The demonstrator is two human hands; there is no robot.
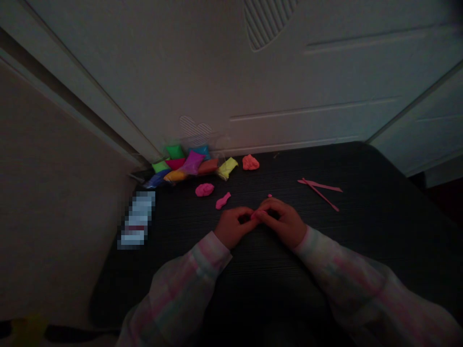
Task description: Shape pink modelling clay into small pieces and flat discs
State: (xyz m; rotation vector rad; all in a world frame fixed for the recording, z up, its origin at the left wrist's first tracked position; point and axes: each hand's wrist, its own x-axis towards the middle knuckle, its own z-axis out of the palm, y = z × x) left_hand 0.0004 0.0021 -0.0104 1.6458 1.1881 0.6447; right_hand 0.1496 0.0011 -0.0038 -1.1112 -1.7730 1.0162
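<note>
Over the dark table, my left hand (234, 225) and my right hand (284, 220) meet at the fingertips. Both are closed in a pinch on a small piece of pink modelling clay (254, 215), mostly covered by the fingers. Just beyond my right hand lies a tiny pink bit of clay (269, 195). A fish-shaped pink clay piece (223, 200) rests past my left hand, and a larger pink lump (204, 190) sits farther left. An orange clay lump (251, 162) is near the table's back edge.
Several coloured clay packets (193, 163) are heaped at the back left, beside a yellow packet (227, 168). Two pink modelling tools (321, 186) lie crossed on the right. A blurred-out bright rectangle (137, 220) is at the left edge. A white panel (289, 86) rises behind the table (379, 231).
</note>
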